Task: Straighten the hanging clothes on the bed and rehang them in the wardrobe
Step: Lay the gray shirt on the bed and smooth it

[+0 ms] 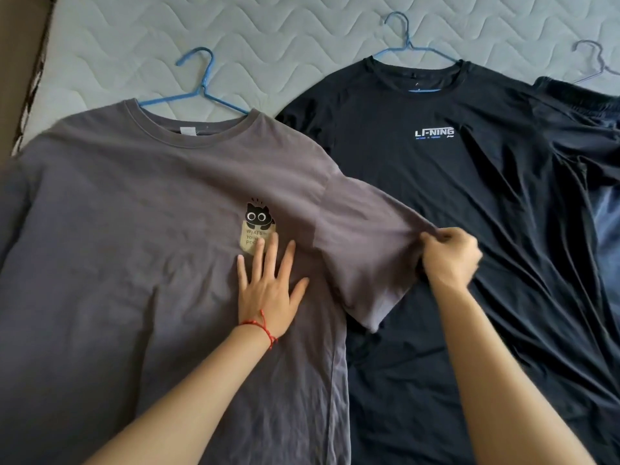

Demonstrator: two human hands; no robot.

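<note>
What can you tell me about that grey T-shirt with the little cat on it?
The grey T-shirt lies face up on the quilted mattress, still on a blue hanger. It looks like soft, slightly creased cotton, with a black cat print on the chest. The left hand presses flat on it; the right hand pinches its sleeve hem, pulling it over the black T-shirt.

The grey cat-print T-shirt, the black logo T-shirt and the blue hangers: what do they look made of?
Grey cat-print T-shirt: probably matte cotton knit; soft creases, ribbed collar. The right hand pinches its sleeve, the left hand presses it flat. Black logo T-shirt: likely smooth synthetic sports fabric; faint sheen, fine ripples. Blue hangers: thin rods, perhaps plastic-coated wire; unclear.
</note>
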